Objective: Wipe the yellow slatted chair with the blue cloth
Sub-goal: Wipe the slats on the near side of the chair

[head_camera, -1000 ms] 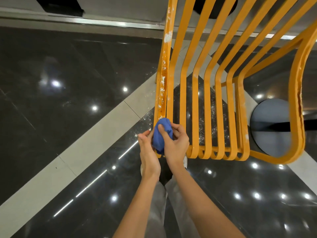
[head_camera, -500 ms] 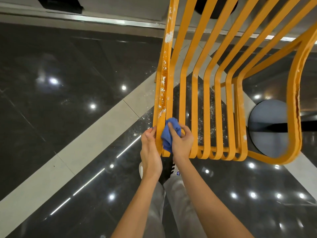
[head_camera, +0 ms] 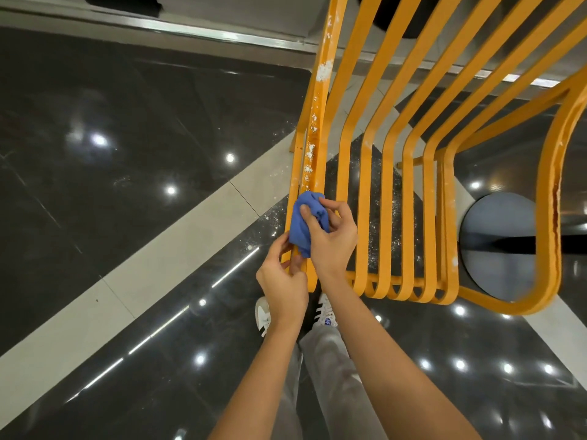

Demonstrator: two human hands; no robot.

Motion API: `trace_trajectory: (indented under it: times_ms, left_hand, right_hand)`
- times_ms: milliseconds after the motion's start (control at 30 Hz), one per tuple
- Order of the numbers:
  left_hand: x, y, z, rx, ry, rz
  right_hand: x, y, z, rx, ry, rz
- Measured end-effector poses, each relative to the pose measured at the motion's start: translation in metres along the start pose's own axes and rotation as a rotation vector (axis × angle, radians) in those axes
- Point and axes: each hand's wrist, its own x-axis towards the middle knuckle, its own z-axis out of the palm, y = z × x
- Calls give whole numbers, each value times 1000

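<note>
The right hand clutched the bunched blue cloth against the yellow slatted chair's leftmost slat. Just nearer, the left hand gripped that slat's near end.

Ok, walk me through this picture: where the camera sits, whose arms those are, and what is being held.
The camera is worn on a person's head and looks down, so the two bare arms are the wearer's own. The right hand presses a bunched blue cloth against the outermost slat of a yellow slatted chair. The left hand grips that slat's end just below. White specks dot the slat above the cloth. Below are a glossy dark floor and the wearer's shoes.
</note>
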Motion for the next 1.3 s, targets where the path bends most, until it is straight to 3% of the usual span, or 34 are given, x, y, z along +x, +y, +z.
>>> trace_trajectory:
  times_ms: [233,400,567,667,800,1000,1167,1300]
  left_hand:
    - [3,-1,0,-63,45,-51]
    - [4,-2,-1,-85,14,-56]
    - [0,-4,1,-60,29,-22]
    - [-1,-7,1,-78,18,-67]
    - [-2,-8,2,-67,15,-52]
    - [-1,-14,2,6,28,-21]
    - [5,-10,-5,19,-33,-1]
    - [6,-5,-7,10,-46,-17]
  right_hand:
    - [5,-6,7,-86,-51,-87]
    - [17,2,-2,3,53,32]
    - [-7,0,-2,-61,-59,-2]
    - [22,-11,15,-73,-14,-66]
    - [32,-6,9,5,60,-12]
    - [21,3,14,-108,-23,-88]
    - [46,1,15,-53,58,-9]
    - [24,4,-14,11,-126,83]
